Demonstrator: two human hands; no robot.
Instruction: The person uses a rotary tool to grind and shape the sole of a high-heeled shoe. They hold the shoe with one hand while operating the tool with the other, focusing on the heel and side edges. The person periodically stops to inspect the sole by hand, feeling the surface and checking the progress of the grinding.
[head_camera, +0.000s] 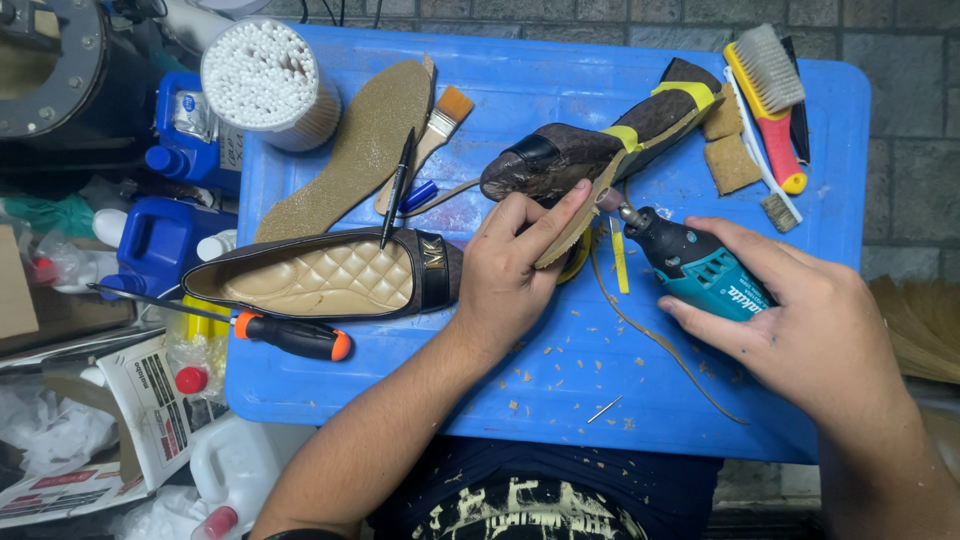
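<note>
On the blue plastic surface (560, 380), a dark brown shoe banded with yellow tape (590, 150) is held by the left hand (515, 270), its grip closed on the tan sole edge. A teal rotary tool (695, 268) is clasped in the right hand's (800, 320) grip, tip at that sole. Left of the surface, blue jugs with white labels (165, 235) are stacked; a round tub of white cotton swabs (262, 80) is seen above.

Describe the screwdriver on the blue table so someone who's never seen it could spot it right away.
Start at the blue table and go to its near left corner, just in front of the quilted flat shoe. The screwdriver lies there on its side, its thin shaft poking off the edge. Its black handle with orange ends sets it apart.
</note>
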